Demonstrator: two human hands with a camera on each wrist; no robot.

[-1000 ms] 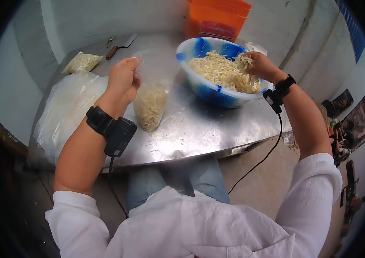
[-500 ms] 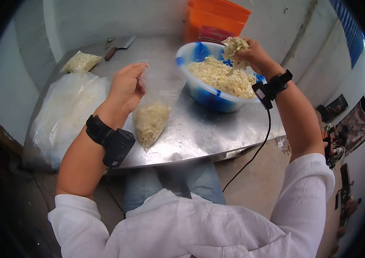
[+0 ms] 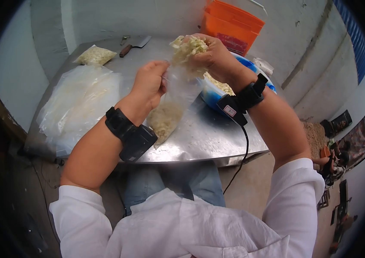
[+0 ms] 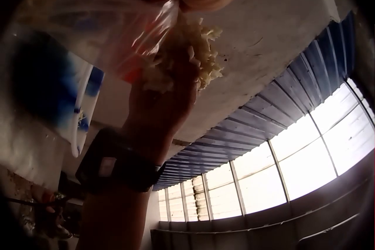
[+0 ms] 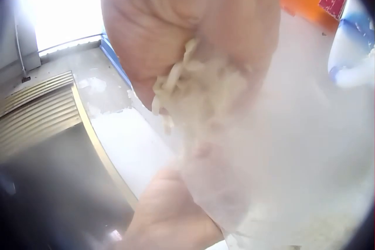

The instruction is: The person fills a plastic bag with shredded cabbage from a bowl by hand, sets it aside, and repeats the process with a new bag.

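Observation:
My left hand [image 3: 147, 84] pinches the top edge of a clear plastic bag [image 3: 181, 91], which hangs over the metal table with shredded cabbage [image 3: 165, 120] in its lower part. A bunch of the same pale shreds [image 3: 189, 50] is in the grip of my right hand [image 3: 217, 58], right above the bag's mouth. Seen from the right wrist, strands of cabbage [image 5: 199, 89] stick out between the fingers, and the left hand [image 5: 173, 218] is just beneath. Behind my right forearm stands a blue and white bowl [image 3: 210, 96] with more shredded cabbage [image 3: 219, 84], partly hidden.
A stack of clear plastic bags [image 3: 79, 103] lies at the table's left. Beyond it are a filled bag [image 3: 95, 56] and a cleaver [image 3: 137, 46]. An orange container [image 3: 234, 26] stands behind the bowl, against the wall. A cable [image 3: 241, 155] hangs from my right wrist camera.
My right hand has lifted a bunch of cabbage out of the bowl and swung it left to above the bag. My left hand still holds the bag, now turned slightly toward it.

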